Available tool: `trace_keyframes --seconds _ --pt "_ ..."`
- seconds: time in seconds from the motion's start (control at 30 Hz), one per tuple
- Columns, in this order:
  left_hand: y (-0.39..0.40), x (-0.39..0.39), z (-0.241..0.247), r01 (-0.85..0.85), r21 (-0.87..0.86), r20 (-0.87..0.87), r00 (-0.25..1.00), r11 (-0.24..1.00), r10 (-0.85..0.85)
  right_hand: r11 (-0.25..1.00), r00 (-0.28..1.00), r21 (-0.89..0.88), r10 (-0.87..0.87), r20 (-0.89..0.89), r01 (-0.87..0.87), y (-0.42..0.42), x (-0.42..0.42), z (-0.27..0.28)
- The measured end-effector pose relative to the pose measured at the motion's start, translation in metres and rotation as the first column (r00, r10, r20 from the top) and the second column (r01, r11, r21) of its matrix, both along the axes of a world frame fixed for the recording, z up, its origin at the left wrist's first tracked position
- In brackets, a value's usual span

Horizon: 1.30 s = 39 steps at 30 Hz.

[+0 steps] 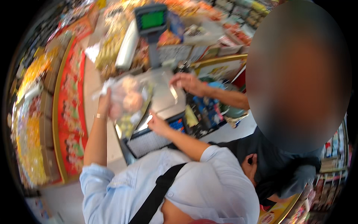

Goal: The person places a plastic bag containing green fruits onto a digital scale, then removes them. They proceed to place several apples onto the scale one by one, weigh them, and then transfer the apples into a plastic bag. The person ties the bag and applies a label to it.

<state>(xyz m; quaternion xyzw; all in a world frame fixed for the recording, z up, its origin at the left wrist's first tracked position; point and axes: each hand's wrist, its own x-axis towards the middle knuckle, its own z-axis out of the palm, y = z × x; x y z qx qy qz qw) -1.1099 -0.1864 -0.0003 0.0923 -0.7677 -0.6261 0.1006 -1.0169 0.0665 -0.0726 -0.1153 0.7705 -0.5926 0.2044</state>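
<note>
My left hand [105, 103] grips the gathered top of a clear plastic bag [119, 92]. Inside the bag are several round, peach-coloured items [132, 100], blurred. Below it lies a pack with yellow-green round pieces [125, 126], at the left side of a weighing scale's metal platform [165, 96]. My right hand [159, 123] is over the near edge of that platform, just above the scale's key panel [177, 125]. Its index finger looks extended, but blur hides whether anything is in the fingers. On a post behind the platform stands the scale's display [152, 19], lit green.
Another person's hand [190, 84] reaches over the platform from the right; that person stands beside me. Wrapped goods [112, 56] and a white plastic roll [127, 46] are behind the scale. Bins of packaged sweets [36, 112] line the left, behind a red printed panel [72, 112].
</note>
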Motion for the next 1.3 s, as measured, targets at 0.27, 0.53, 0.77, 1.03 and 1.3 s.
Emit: trace_keyframes --seconds 0.27,0.53,0.77,1.03,1.3 --pt "0.039 -0.008 -0.017 0.183 -0.597 -0.077 0.956 0.781 -0.283 0.828 0.864 -0.498 0.032 0.502 0.259 0.006 -0.007 0.029" --pt "0.127 0.082 0.081 0.357 -0.11 -0.07 0.928 0.928 -0.365 0.513 0.63 -0.58 0.094 0.771 0.633 0.028 0.019 0.041" --pt "0.172 0.113 0.135 0.621 -0.253 0.268 0.782 0.741 -0.564 0.191 0.873 -0.871 0.107 0.476 0.452 0.059 0.057 0.064" --pt "0.249 0.134 0.167 0.293 -0.814 -0.357 0.431 0.502 -0.829 -0.021 0.893 -0.904 -0.147 0.425 0.427 0.111 0.103 0.057" --pt "0.301 0.157 0.173 0.19 -0.917 -0.315 0.195 0.351 -0.929 -0.304 0.81 -0.879 -0.361 0.462 0.366 0.135 0.126 0.058"
